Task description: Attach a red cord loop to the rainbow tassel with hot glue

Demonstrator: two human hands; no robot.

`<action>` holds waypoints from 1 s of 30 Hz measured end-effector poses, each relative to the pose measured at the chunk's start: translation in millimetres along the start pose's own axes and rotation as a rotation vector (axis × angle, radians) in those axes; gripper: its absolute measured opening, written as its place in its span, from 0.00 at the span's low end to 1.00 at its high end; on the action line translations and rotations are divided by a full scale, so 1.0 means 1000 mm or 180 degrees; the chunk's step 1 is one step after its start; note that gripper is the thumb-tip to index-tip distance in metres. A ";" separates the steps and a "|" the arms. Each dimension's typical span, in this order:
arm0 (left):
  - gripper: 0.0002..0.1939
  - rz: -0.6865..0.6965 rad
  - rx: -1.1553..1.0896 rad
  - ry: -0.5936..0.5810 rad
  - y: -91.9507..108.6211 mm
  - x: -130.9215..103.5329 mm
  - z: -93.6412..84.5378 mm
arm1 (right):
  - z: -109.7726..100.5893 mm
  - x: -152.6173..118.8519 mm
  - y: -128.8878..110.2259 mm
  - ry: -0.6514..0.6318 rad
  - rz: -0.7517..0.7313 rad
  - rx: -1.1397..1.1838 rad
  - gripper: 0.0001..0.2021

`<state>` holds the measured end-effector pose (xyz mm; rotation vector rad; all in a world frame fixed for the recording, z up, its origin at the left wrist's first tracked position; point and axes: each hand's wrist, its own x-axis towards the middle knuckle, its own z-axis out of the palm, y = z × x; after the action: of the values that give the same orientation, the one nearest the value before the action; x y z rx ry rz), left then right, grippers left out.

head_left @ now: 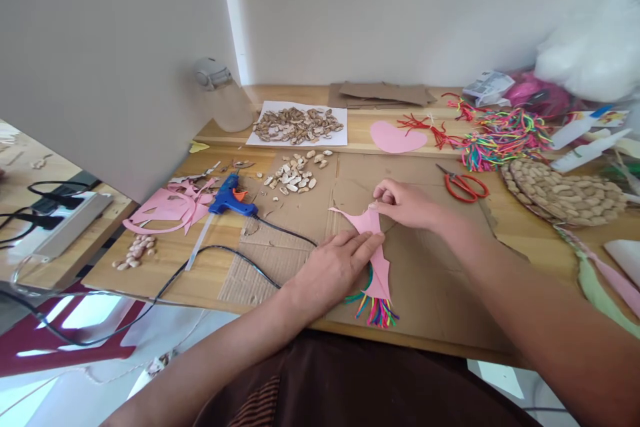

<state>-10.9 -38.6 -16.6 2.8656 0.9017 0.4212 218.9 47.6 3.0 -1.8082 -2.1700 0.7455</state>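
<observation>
Pink paper (381, 271) is lying under your flattened left hand (336, 271) while your right hand (401, 203) is pinching its upper end.

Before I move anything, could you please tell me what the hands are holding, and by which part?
The right hand pinches the jagged pink paper-like cut-out by its top end; the left hand lies flat across its middle.

Table (175, 283): smooth wood, pale grain. Cardboard sheet (425, 280): matt brown paper stock, ribbed at one corner. Glue gun (231, 199): blue plastic; peanut shells (300, 125) rough.
</observation>
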 end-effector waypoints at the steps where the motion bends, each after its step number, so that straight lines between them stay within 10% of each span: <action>1: 0.26 0.0032 -0.0015 0.0033 -0.001 -0.001 0.000 | -0.001 -0.003 0.001 -0.0045 -0.0048 0.0099 0.14; 10: 0.16 0.0466 0.0208 0.0292 0.001 -0.004 0.001 | 0.006 -0.016 -0.005 -0.0035 -0.0168 -0.0175 0.36; 30: 0.15 0.0274 -0.0099 0.0092 0.000 -0.003 0.003 | 0.001 0.008 -0.016 -0.0270 0.0319 -0.0461 0.22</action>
<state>-12.4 -40.0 -20.6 2.8848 0.7710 0.4818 203.1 53.7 9.4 -2.0039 -2.2540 0.7149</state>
